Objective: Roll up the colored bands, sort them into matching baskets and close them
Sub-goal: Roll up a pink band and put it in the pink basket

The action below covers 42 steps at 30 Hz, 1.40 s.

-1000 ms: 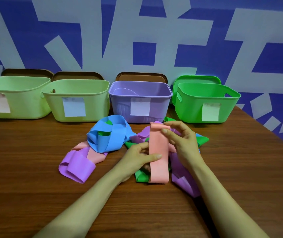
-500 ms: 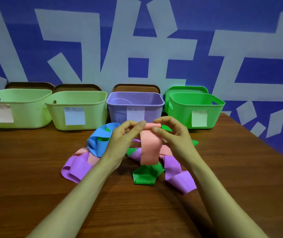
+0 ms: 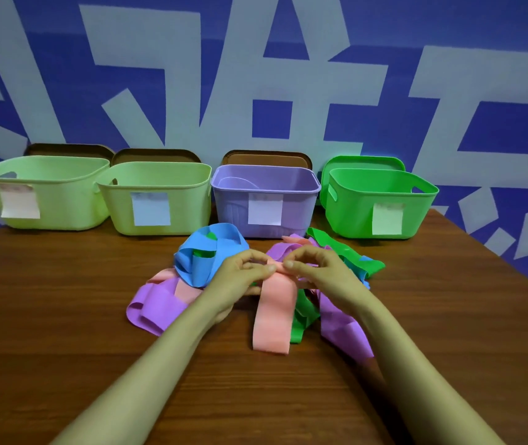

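Sitting lower and nearer than half a second ago, and now letting the near end of the pink band point(image 3: 274, 316) trail onto the worktop point(image 3: 63, 316) instead of hanging free. Pinching its far end with the left hand point(image 3: 240, 277) and the right hand point(image 3: 323, 274), fingertips of both curling over the top edge and almost meeting, seemingly starting the first turn of a roll.

Looking light, thin, soft and stretchy, probably slightly grippy. Likely needing the far end kept tight and square across its full width, then rolling toward the near end. Otherwise risking a loose, skewed roll springing open.

Lying heaped around it: a blue band point(image 3: 198, 261) just left of the left hand, purple bands point(image 3: 157, 303) at near left and beneath the right forearm, a green band point(image 3: 336, 245) at far right.

Standing in a row along the far edge of the brown wood-grain worktop, all open: a left pale green basket point(image 3: 63, 194), a second pale green basket point(image 3: 185, 200), a purple basket point(image 3: 230, 203) and a bright green basket point(image 3: 352, 213), each carrying a paper label point(image 3: 265, 209) on its front. Showing a faint pink tint on the leftmost label, so probably marking the pink band's place.

Leaning behind the baskets: brown lids point(image 3: 267, 157) and a green lid point(image 3: 362, 162). Rising behind everything: a blue wall point(image 3: 288, 75) with broad pale stripes.
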Available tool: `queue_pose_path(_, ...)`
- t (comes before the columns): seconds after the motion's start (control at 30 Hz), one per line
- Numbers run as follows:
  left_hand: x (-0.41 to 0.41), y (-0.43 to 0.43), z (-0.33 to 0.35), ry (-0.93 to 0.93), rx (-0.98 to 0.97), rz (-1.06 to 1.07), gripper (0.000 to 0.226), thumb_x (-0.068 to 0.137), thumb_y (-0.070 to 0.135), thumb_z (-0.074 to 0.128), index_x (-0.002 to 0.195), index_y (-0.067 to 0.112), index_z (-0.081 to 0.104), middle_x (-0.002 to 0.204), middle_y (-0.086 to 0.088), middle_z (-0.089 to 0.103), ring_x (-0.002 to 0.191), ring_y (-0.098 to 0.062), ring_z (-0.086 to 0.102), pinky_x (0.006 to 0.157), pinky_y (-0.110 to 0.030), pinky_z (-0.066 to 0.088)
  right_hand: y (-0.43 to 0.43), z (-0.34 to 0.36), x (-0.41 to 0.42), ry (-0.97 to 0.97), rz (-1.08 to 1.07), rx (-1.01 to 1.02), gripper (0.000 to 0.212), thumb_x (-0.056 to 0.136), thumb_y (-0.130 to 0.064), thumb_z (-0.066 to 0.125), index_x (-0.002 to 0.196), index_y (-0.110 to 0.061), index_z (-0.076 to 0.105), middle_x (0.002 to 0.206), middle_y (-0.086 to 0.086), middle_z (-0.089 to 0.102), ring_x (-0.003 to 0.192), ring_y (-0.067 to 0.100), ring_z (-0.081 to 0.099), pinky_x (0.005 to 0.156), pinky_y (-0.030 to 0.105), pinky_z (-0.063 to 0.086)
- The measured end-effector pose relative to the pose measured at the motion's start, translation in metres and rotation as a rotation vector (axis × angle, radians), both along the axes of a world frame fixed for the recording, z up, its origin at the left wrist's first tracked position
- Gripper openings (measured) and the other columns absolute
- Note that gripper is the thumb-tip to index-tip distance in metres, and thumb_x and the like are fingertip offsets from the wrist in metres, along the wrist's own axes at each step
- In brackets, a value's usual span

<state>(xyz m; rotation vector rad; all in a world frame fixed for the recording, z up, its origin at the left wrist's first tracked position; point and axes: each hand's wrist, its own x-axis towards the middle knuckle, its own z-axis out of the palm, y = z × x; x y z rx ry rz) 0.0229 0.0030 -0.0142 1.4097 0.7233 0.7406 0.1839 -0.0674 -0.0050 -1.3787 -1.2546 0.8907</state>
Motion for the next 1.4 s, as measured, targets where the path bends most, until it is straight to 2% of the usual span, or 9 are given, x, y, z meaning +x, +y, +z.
queue_pose_path(0.2, 0.006, 0.010, -0.017, -0.028, -0.027, 0.005, 0.014, 0.088, 0.008, 0.064, 0.102, 0.012, 0.061, 0.104, -0.012, 0.064, 0.089, -0.015, 0.066, 0.072, -0.024, 0.056, 0.014, -0.017, 0.006, -0.180, -0.049, 0.021, 0.015, 0.081, -0.014, 0.074, 0.094, -0.016, 0.067, 0.098, 0.002, 0.068, 0.084, 0.013, 0.062, 0.073, 0.030, 0.053)
queue_pose_path(0.4, 0.010, 0.006, -0.029, -0.035, -0.063, 0.010, 0.028, 0.089, 0.021, 0.064, 0.114, 0.011, 0.060, 0.113, -0.011, 0.067, 0.103, -0.019, 0.064, 0.090, -0.036, 0.051, 0.011, -0.026, 0.004, -0.375, -0.085, 0.119, 0.007, 0.090, -0.024, 0.064, 0.097, -0.023, 0.066, 0.099, -0.007, 0.067, 0.094, 0.006, 0.061, 0.081, 0.022, 0.051)
queue_pose_path(0.67, 0.006, 0.004, -0.026, -0.120, -0.036, -0.009, 0.034, 0.080, 0.023, 0.070, 0.111, 0.010, 0.065, 0.107, -0.007, 0.072, 0.104, -0.019, 0.066, 0.092, -0.033, 0.051, 0.007, -0.025, 0.000, -0.155, -0.109, 0.231, 0.021, 0.076, -0.001, 0.076, 0.087, -0.017, 0.067, 0.100, 0.006, 0.070, 0.089, 0.015, 0.065, 0.079, 0.029, 0.054)
queue_pose_path(0.77, 0.008, 0.001, -0.024, -0.180, -0.061, 0.016, 0.014, 0.083, 0.013, 0.067, 0.097, 0.011, 0.068, 0.093, -0.005, 0.074, 0.089, -0.016, 0.069, 0.082, -0.027, 0.054, 0.005, -0.026, -0.002, -0.086, -0.075, 0.217, 0.024, 0.071, 0.000, 0.079, 0.087, -0.015, 0.068, 0.096, -0.001, 0.070, 0.093, 0.021, 0.066, 0.083, 0.033, 0.055)
queue_pose_path(0.87, 0.009, 0.000, -0.025, -0.224, -0.070, 0.016, 0.014, 0.085, 0.006, 0.064, 0.097, 0.012, 0.068, 0.092, -0.004, 0.075, 0.085, -0.013, 0.069, 0.074, -0.020, 0.054, 0.004, -0.026, -0.002, -0.044, -0.071, 0.187, 0.034, 0.069, -0.010, 0.083, 0.096, -0.022, 0.066, 0.101, -0.002, 0.069, 0.094, 0.015, 0.065, 0.082, 0.028, 0.054)
queue_pose_path(0.97, 0.008, -0.002, -0.025, -0.261, -0.072, 0.026, 0.020, 0.085, 0.001, 0.063, 0.101, 0.012, 0.067, 0.095, -0.005, 0.074, 0.091, -0.014, 0.069, 0.078, -0.021, 0.054, 0.002, -0.023, -0.005, 0.022, -0.114, 0.148, 0.024, 0.075, -0.026, 0.075, 0.096, -0.019, 0.066, 0.096, -0.002, 0.069, 0.087, 0.008, 0.064, 0.073, 0.019, 0.052)
queue_pose_path(1.1, 0.008, -0.003, -0.026, -0.250, -0.019, 0.058, 0.026, 0.081, -0.002, 0.067, 0.100, 0.016, 0.067, 0.097, -0.002, 0.073, 0.092, -0.012, 0.067, 0.080, -0.022, 0.052, 0.000, -0.022, -0.005, 0.052, -0.121, 0.140, 0.007, 0.085, -0.013, 0.069, 0.089, -0.009, 0.067, 0.086, 0.002, 0.069, 0.078, 0.004, 0.063, 0.065, 0.017, 0.050)
queue_pose_path(1.23, 0.008, -0.006, -0.027, -0.236, -0.120, 0.048, 0.021, 0.083, 0.005, 0.067, 0.101, 0.014, 0.060, 0.089, 0.001, 0.074, 0.084, -0.013, 0.070, 0.067, -0.022, 0.054, 0.000, -0.024, -0.004, 0.150, -0.117, 0.152, 0.010, 0.080, -0.005, 0.071, 0.087, -0.011, 0.067, 0.092, 0.012, 0.068, 0.082, 0.014, 0.064, 0.072, 0.025, 0.054)
queue_pose_path(1.4, 0.007, -0.008, -0.022, -0.273, -0.116, 0.053, 0.007, 0.086, 0.014, 0.064, 0.092, 0.011, 0.062, 0.085, -0.001, 0.074, 0.083, -0.010, 0.070, 0.067, -0.022, 0.055, 0.001, -0.026, -0.002, 0.170, -0.094, 0.180, 0.018, 0.072, -0.001, 0.076, 0.084, -0.013, 0.069, 0.091, 0.013, 0.069, 0.089, 0.023, 0.063, 0.083, 0.040, 0.052)
